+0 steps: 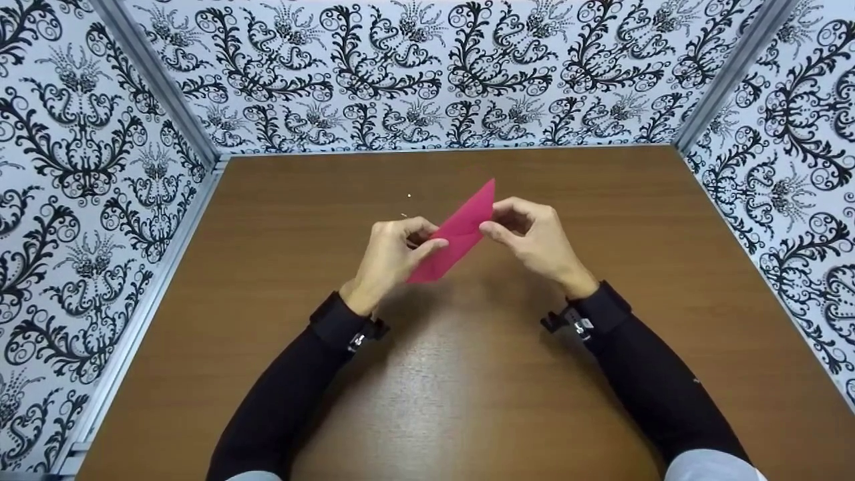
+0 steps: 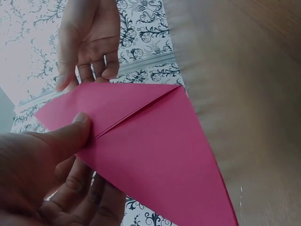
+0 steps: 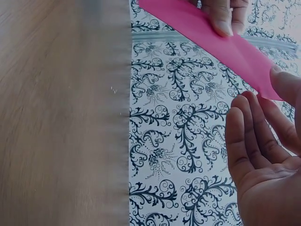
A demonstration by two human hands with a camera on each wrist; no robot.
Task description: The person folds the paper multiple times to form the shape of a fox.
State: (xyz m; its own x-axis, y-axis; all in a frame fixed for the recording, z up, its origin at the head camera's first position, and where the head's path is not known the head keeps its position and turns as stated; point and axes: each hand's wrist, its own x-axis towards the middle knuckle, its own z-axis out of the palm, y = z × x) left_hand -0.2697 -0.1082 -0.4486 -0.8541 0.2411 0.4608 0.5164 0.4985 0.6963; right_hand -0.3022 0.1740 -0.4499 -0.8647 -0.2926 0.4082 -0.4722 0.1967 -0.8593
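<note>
A folded sheet of pink paper [image 1: 461,234] is held up above the table between both hands, tilted, with one pointed corner upward. My left hand [image 1: 394,254] pinches its lower left part, thumb on the near face and fingers behind. On the other side my right hand [image 1: 538,237] pinches the right edge near the upper point. The left wrist view shows a crease line across the paper [image 2: 155,146] and the left thumb [image 2: 75,134] pressing on it. In the right wrist view, the right thumb and index finger hold one corner of the paper [image 3: 225,47].
The brown wooden table [image 1: 427,401] lies under the hands. Patterned black-and-white walls [image 1: 401,73] with metal frame rails [image 1: 153,83] close it in at the back and both sides. Small light specks [image 1: 409,196] show on the tabletop behind the left hand.
</note>
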